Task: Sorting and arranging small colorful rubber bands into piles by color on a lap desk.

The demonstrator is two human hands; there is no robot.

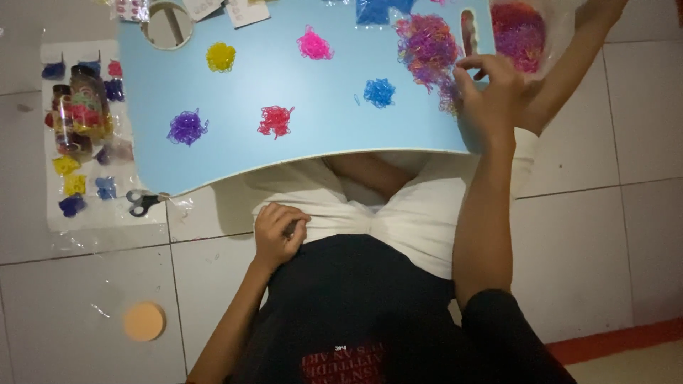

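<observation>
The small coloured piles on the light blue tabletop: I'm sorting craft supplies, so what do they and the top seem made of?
Small coloured piles: thin tangled loops, probably tiny rubber or elastic bands. Light blue tabletop: smooth matt sheet with a pale edge, probably laminated board.

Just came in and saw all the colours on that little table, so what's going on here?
A person sits on the tiled floor at a light blue lap table. Their right hand reaches into a mixed-colour pile of tiny elastic bands at the far right. Their left hand rests closed against their lap. Small single-colour heaps already lie apart on the table: yellow, pink, blue, red and purple.
</observation>
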